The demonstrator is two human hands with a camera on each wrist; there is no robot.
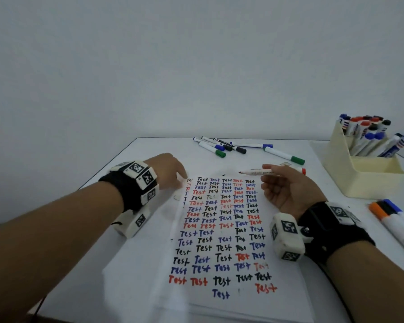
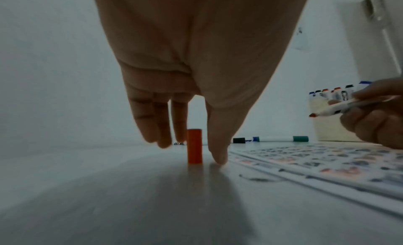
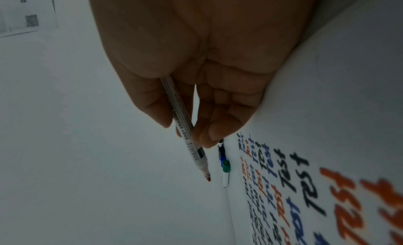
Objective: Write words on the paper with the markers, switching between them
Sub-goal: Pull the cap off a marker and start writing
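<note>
A paper [image 1: 287, 306] filled with rows of "Test" in black, blue and red lies in the middle of the white table. My right hand [image 1: 269, 176] hovers over the paper's top right and grips an uncapped red marker [image 1: 254, 171], held level with its tip pointing left. In the right wrist view the marker [image 3: 197, 155] sticks out between thumb and fingers. My left hand [image 1: 181, 180] is at the paper's top left corner, fingers straight and pointing down. A red cap [image 2: 194, 146] stands upright on the table between its fingers and thumb [image 2: 219, 155], with a small gap to the thumb.
Several loose markers [image 1: 222, 146] lie at the back of the table, one green-capped marker [image 1: 286, 156] nearest the right hand. A cream holder [image 1: 364, 180] full of markers stands at the right. More markers [image 1: 392, 220] lie by the right edge. A wall rises behind.
</note>
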